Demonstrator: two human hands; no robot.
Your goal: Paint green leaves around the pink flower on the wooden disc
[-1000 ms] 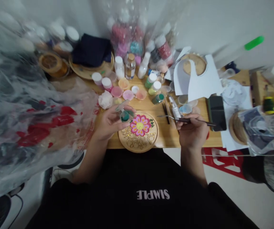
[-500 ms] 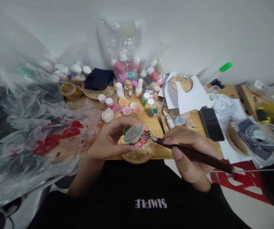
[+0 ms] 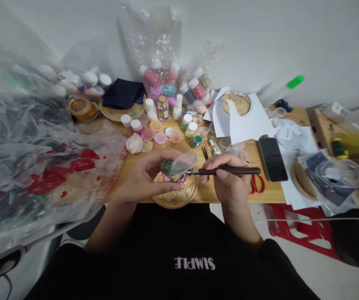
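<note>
My left hand (image 3: 148, 177) is closed round a small clear plastic cup (image 3: 170, 168) with green stuff inside. The cup's round translucent lid (image 3: 184, 163) stands tilted up on its right side. In my right hand (image 3: 231, 179) is a tool with a dark brown handle (image 3: 242, 170) and a thin metal tip, held almost level. That tip reaches the cup beside the lid; its very end is hidden. Below the cup lies a round wooden board (image 3: 179, 196) with a line drawing and pink and green coloured petals, partly covered by my left hand.
Behind my hands stand several small cups and jars, among them a green jar (image 3: 196, 141). A crumpled tissue (image 3: 135, 143) lies to their left. Plastic bags (image 3: 104, 158) cover the left side. To the right are orange-handled scissors (image 3: 257, 184), a phone (image 3: 272, 159) and cut white paper (image 3: 245, 121).
My right hand has shifted slightly and turned the tool from a slant to nearly level. The lid now stands further right and higher. The scissors have come into sight, and the view has shifted a little.
</note>
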